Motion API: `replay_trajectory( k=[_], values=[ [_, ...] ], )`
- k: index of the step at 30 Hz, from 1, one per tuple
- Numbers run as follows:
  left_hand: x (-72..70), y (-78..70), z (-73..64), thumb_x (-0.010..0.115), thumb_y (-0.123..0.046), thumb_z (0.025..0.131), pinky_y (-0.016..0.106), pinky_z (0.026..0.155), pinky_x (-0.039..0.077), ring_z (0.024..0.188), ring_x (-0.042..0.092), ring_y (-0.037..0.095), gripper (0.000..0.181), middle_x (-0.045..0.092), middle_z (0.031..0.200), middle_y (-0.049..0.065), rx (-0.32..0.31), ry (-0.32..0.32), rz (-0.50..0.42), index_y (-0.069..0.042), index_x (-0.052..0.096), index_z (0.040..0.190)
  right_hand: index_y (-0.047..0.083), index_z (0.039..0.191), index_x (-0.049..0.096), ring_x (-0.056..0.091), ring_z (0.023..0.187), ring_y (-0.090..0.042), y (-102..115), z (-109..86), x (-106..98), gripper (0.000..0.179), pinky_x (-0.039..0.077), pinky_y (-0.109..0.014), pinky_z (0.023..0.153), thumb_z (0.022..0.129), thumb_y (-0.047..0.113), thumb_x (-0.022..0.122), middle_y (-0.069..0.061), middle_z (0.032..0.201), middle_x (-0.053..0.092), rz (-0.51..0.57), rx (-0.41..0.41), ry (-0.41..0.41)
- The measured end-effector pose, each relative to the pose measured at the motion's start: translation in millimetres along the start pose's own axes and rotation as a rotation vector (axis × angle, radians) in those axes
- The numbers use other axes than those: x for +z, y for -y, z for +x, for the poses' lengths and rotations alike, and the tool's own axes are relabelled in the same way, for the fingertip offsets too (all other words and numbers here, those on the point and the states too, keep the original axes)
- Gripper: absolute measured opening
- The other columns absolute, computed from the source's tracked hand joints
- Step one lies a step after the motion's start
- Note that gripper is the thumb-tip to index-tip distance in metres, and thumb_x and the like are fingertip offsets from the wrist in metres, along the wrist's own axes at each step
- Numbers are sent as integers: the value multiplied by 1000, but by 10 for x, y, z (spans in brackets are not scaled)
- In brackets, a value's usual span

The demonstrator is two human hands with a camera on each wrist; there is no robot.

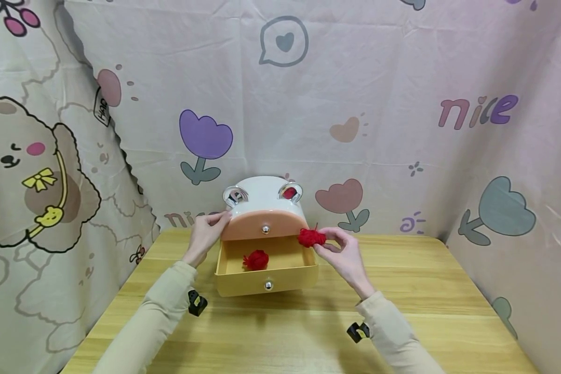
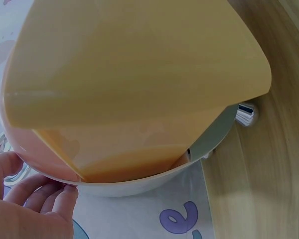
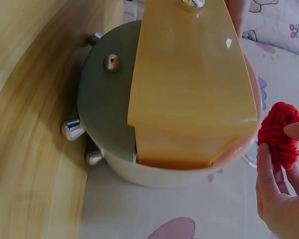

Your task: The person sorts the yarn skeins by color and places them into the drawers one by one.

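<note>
A small drawer box [image 1: 263,191] with a white rounded top and a peach upper front [image 1: 244,227] stands on the table. Its yellow lower drawer [image 1: 243,284] is pulled out, and a red yarn ball [image 1: 256,260] lies inside. My left hand [image 1: 207,234] grips the box's upper left edge; in the left wrist view its thumb [image 2: 9,164] and fingertips lie along the rim. Above the drawer's right side, my right hand [image 1: 346,255] pinches a second red yarn ball [image 1: 311,237] between thumb and fingers, also plain in the right wrist view.
Two silver rings [image 1: 235,196] stick up from the box top; something red [image 1: 290,193] shows in the right one. Chrome feet [image 3: 73,130] show under the box. A printed cloth [image 1: 285,104] hangs close behind the wooden table [image 1: 402,280].
</note>
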State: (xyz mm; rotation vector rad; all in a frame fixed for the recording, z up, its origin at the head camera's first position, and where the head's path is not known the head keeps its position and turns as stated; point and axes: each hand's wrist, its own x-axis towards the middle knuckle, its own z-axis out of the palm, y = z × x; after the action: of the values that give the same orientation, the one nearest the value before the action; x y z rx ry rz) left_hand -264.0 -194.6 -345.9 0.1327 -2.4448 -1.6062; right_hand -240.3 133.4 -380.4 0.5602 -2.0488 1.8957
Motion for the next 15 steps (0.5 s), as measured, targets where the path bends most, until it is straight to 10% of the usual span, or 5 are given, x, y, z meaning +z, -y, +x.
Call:
replay_trajectory(
  k=[15],
  values=[
    [4, 2, -3, 59, -33, 101, 48, 112, 46, 134, 54, 36, 46, 58, 142, 19, 18, -3, 4, -3, 61, 136, -11, 111, 66, 64, 93, -3, 21, 64, 223, 33, 59, -20, 85, 80, -12, 74, -21, 110, 66, 21, 10, 41]
  ],
)
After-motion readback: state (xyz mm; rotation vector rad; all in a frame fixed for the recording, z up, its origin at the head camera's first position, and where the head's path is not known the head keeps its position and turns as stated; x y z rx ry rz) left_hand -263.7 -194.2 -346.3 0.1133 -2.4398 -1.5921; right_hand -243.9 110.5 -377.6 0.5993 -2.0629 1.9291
